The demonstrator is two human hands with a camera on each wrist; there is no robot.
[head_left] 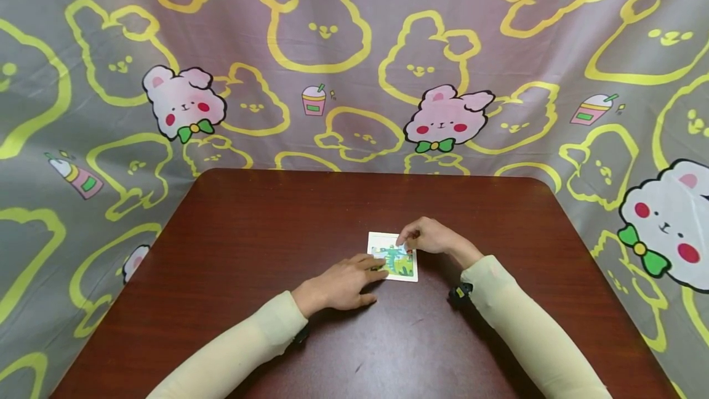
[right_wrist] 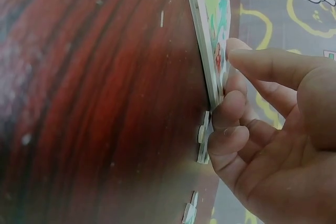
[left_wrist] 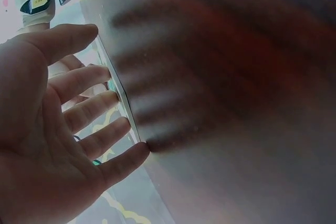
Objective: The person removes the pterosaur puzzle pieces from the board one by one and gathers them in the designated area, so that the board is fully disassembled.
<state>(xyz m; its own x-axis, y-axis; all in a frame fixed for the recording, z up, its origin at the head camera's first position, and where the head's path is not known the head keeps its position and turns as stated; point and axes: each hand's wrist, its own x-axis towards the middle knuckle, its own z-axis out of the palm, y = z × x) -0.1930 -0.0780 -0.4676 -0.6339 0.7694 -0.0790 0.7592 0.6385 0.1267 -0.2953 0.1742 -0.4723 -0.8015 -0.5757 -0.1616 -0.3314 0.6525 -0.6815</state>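
Observation:
A small square jigsaw puzzle (head_left: 408, 271) with a white border and a green and blue cartoon picture lies flat on the table. My left hand (head_left: 340, 282) rests on its left side, fingers spread and nearly straight, with fingertips over the picture. In the left wrist view the fingers (left_wrist: 86, 114) reach the puzzle's edge. My right hand (head_left: 434, 236) is at the upper right corner, thumb and index finger pinching a small light puzzle piece (right_wrist: 224, 74) against or just over the board; the fingertips hide most of it. Its other fingers curl beside the edge.
Loose puzzle pieces (right_wrist: 203, 137) lie on the table close to the right hand, with another piece (right_wrist: 190, 209) farther off. The brown wooden table (head_left: 266, 220) meets a patterned cloth (head_left: 343, 116) at the back and sides.

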